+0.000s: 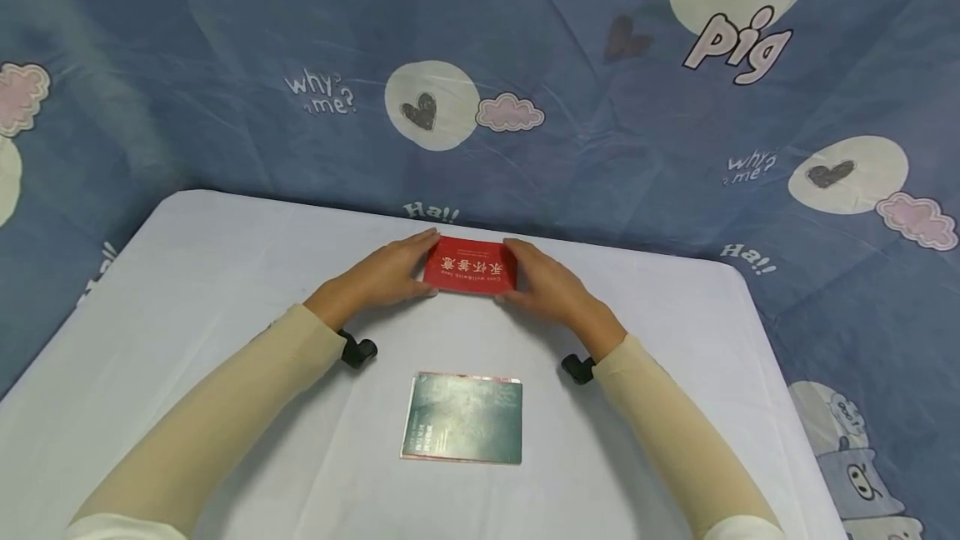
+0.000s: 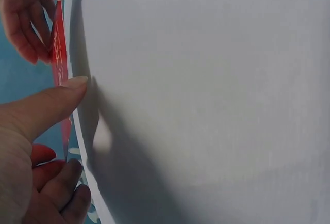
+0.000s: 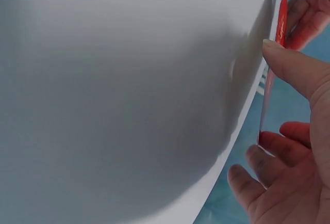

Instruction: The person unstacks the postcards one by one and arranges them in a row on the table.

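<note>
A flat red card [image 1: 471, 265] with pale printed characters, upside down to me, is held near the table's far edge. My left hand [image 1: 384, 275] pinches its left end, thumb at the near edge and fingers at the far one. At the other end my right hand [image 1: 553, 288] grips it the same way. In the left wrist view the red card [image 2: 60, 53] appears nearly edge-on, raised off the white cloth. The right wrist view also shows the red card [image 3: 281, 22] as a thin strip between thumb and fingers. Whether it is one card or several, I cannot tell.
A glossy dark green card [image 1: 463, 419] with small white print lies flat on the white table [image 1: 225, 273], closer to me; a reddish edge shows under it. Behind the table hangs a blue patterned cloth [image 1: 570, 165]. A small black device [image 1: 358, 352] sits at each wrist.
</note>
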The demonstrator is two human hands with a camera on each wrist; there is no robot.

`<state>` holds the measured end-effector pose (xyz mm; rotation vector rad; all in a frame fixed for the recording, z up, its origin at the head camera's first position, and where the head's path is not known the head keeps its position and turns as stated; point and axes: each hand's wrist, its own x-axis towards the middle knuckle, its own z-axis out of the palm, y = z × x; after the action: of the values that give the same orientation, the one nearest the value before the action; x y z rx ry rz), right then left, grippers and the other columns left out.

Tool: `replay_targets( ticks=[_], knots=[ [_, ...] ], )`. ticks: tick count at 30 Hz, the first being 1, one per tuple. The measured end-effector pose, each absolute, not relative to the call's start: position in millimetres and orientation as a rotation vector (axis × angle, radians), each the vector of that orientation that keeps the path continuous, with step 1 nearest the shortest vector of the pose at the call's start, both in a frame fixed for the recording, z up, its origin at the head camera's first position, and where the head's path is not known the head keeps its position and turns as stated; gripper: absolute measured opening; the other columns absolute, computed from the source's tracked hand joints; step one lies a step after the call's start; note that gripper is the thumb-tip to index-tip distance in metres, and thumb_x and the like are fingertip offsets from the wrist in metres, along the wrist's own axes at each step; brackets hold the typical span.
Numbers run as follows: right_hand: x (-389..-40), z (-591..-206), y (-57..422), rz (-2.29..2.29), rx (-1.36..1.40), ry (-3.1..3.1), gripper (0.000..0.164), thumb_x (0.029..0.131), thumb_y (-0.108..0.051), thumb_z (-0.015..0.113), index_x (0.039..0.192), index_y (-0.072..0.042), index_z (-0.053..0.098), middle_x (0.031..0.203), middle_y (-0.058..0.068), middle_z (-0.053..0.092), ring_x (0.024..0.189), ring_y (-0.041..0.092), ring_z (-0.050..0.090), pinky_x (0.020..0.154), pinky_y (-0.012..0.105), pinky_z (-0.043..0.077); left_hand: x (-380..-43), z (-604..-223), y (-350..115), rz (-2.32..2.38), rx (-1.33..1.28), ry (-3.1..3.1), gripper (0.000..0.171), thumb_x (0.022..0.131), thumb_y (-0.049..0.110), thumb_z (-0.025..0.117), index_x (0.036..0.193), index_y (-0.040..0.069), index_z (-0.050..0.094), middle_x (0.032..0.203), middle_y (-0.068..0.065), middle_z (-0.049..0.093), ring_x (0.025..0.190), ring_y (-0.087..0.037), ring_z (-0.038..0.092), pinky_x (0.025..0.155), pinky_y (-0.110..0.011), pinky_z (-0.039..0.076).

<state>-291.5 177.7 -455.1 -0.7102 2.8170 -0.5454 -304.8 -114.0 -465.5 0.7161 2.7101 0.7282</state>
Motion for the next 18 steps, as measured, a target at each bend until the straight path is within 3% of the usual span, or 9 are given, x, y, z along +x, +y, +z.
replay_targets(
  ticks=[18],
  knots=[
    [-305,-464,176,-0.602,-0.638,2.728,0.087,0.091,-0.029,0.083,0.161,-0.006,0.036,0.163,0.012,0.042,0.151,0.028,0.036,0.123,0.046,0.032,-315,-471,-114,0.679,0.639,2.694,0.095,0.089,0.03,0.084,0.163,0.002,0.031,0.168,-0.016,0.033,0.155,-0.033,0.029,0.124,-0.053,0.029]
  ],
)
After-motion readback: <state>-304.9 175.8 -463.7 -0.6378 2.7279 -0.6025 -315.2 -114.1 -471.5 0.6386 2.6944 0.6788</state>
